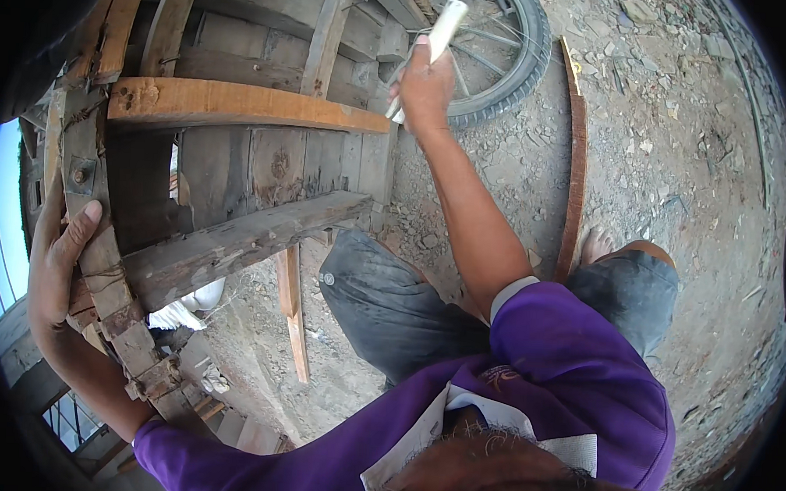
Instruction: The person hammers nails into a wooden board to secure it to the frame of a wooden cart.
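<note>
While the left grip (60, 247) clasps the weathered post (109, 277), the right grip (424, 91) clenches a pale-handled tool (446, 30); orange beam (241, 104) looks placed, fastening unclear.

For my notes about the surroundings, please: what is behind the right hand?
Behind the right hand, which grips a pale handle, part of a spoked wheel and stony ground are visible. Whatever lies directly behind the hand and handle is covered.
</note>
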The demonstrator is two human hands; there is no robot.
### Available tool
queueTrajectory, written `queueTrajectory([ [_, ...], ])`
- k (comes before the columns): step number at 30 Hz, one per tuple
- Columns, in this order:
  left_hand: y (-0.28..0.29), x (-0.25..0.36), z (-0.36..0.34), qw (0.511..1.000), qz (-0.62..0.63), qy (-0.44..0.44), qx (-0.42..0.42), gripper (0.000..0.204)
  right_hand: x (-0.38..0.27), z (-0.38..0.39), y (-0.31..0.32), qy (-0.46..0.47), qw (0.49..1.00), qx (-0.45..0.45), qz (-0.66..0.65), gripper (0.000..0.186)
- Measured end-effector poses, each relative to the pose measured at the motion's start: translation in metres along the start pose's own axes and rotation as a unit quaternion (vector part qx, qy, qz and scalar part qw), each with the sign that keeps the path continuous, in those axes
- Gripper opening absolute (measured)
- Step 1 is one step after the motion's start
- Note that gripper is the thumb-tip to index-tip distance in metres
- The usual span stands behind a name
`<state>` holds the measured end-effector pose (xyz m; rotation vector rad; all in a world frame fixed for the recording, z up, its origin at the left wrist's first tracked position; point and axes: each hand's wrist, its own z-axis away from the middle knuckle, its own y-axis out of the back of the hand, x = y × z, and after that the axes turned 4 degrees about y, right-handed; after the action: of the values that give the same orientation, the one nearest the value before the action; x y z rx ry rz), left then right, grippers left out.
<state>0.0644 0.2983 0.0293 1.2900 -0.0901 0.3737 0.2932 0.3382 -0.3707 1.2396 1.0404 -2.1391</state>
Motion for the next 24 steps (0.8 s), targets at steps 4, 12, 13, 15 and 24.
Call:
queueTrajectory([
  [4,0.015,-0.021,0.004,0.999,-0.046,0.007,0.029,0.09,-0.002,0.007,-0.015,-0.137,0.978,-0.154,0.03,0.036],
  [12,0.009,-0.016,-0.002,0.999,-0.03,0.015,0.013,0.092,-0.002,-0.002,-0.016,-0.106,0.992,-0.072,-0.016,0.035],
  [13,0.012,-0.024,0.001,0.997,-0.055,-0.016,0.053,0.091,-0.009,-0.006,-0.009,-0.172,0.975,-0.142,-0.011,0.036],
  [15,0.011,-0.023,0.007,0.999,-0.019,0.0,0.048,0.091,-0.036,-0.015,0.009,-0.081,0.993,-0.058,-0.064,0.036],
  [24,0.01,-0.006,0.002,0.995,-0.084,0.05,0.013,0.092,0.002,0.005,-0.014,-0.134,0.983,-0.123,-0.012,0.041],
])
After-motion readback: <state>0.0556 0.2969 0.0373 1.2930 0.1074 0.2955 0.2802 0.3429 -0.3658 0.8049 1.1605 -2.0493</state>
